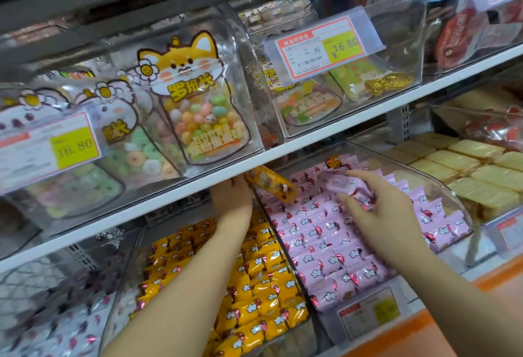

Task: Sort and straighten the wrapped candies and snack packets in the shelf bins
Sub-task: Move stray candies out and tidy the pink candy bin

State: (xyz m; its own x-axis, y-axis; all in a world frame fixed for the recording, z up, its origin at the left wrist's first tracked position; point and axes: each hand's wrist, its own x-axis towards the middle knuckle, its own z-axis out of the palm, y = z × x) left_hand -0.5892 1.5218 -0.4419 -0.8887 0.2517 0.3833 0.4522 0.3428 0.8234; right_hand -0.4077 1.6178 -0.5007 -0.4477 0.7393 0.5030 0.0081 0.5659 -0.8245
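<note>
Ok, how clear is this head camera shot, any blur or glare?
Head view: motion blur softens the right hand and the pink packet it holds; the edges smear; glare streaks the clear bin fronts; wide-angle bend tilts the white shelf edge.

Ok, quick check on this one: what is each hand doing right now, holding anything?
Left hand: closed on an orange packet at the back of the bins.
Right hand: gripping a pink packet over the pink bin.

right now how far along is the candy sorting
Mostly done: the pink bin and yellow bin lie in neat rows. In hand: left hand holds a stray yellow packet, right hand a pink packet. Left: another yellow stray among the pink.
</note>
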